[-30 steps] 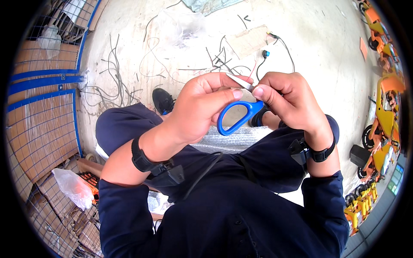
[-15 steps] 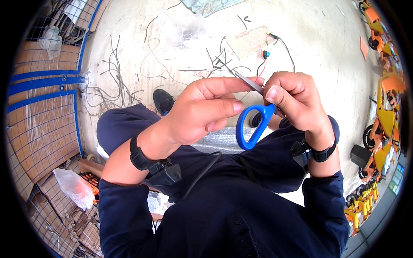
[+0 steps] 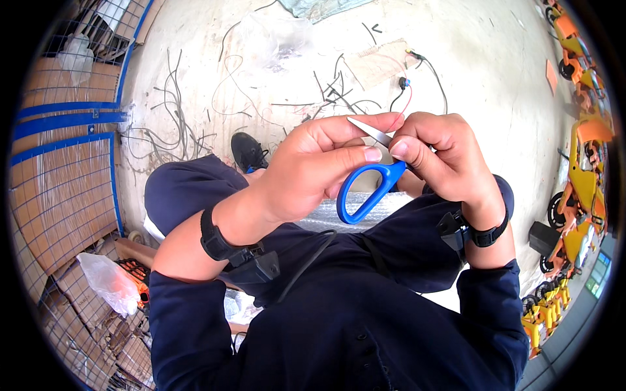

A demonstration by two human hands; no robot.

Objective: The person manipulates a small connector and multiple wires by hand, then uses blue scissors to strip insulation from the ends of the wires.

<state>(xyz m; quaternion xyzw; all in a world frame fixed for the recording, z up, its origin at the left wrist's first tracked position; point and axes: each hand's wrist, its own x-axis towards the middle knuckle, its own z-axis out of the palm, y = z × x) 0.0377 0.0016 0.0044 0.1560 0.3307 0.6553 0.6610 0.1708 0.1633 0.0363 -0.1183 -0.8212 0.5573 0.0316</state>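
Note:
My right hand [image 3: 447, 156] is closed on a pair of scissors with a blue handle [image 3: 368, 195]. One handle loop hangs below its fingers, and the silver blade [image 3: 370, 132] points up and left across my left index finger. My left hand [image 3: 306, 163] is partly closed, its thumb near the blade and its index fingertip against the right hand's fingers. What it grips is hidden. A thin red wire [image 3: 409, 101] runs from a small black and blue connector [image 3: 403, 83] down to where the fingertips meet.
Cut black wire pieces [image 3: 336, 88] and a tangle of dark wires [image 3: 179, 124] lie on the pale floor beside a cardboard piece [image 3: 378, 62] and clear plastic [image 3: 274, 39]. A blue mesh cage [image 3: 72, 117] stands left; orange-yellow wheeled machines [image 3: 583, 156] line the right.
The scissors have shifted left and slightly tilted, their blade now lying across my left index finger. My left thumb has moved right toward the blade, and both hands have drawn closer together.

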